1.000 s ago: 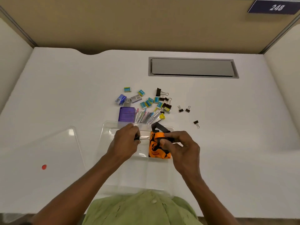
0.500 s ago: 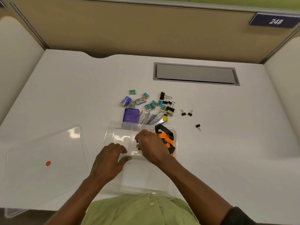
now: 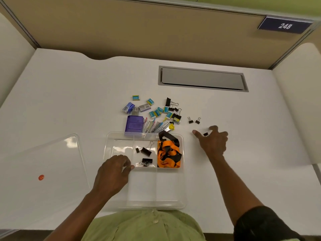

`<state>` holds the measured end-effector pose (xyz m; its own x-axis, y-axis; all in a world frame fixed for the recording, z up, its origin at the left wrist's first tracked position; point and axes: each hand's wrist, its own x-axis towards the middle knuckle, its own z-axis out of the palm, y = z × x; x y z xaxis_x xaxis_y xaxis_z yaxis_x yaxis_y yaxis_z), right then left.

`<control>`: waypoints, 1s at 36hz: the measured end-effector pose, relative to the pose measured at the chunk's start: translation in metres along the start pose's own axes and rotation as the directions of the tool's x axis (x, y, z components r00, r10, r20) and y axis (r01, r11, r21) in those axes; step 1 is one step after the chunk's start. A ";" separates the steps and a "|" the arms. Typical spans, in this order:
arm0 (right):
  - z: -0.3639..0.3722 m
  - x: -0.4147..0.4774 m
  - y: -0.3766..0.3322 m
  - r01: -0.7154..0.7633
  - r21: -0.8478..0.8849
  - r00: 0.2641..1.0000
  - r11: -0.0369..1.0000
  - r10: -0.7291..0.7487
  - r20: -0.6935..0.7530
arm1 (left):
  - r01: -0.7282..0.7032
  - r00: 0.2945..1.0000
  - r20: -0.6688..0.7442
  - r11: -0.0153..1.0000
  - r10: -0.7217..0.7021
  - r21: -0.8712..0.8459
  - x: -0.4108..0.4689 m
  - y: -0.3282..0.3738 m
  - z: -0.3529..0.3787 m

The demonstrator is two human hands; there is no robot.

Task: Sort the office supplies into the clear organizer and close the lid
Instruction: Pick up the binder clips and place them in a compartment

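Our right hand reached over a small binder clip on the desk, fingers spread, not yet gripping. Our left hand, loosely curled and empty, rested on the clear organizer (lid lying apart, leftward)

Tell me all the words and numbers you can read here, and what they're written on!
"248": white digits on the dark blue rectangular sign on the tan partition wall.
Small teal boxes: printing too small to read.
Blue and white packet: blurred, unreadable.
Purple plastic case: no readable text.
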<state>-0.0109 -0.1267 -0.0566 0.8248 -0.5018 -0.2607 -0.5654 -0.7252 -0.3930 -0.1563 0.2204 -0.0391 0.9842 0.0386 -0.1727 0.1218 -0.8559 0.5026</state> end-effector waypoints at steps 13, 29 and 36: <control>0.040 0.050 -0.055 0.199 0.069 0.980 0.977 -0.201 0.009 | 0.062 0.998 0.013 0.998 -0.062 0.022 0.001 0.005 0.001; 0.030 0.041 -0.048 0.196 0.154 0.974 0.968 -0.211 0.083 | 0.050 0.999 0.004 0.997 -0.051 0.053 0.000 0.010 -0.001; 0.030 0.036 -0.051 0.169 0.118 0.974 0.978 -0.184 0.133 | 0.062 0.998 0.002 0.996 -0.062 0.061 0.000 0.011 0.000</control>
<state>0.0477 -0.0935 -0.0724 0.9086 -0.2923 -0.2984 -0.4127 -0.7389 -0.5327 -0.1547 0.2114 -0.0333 0.9745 0.0908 -0.2054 0.1746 -0.8815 0.4388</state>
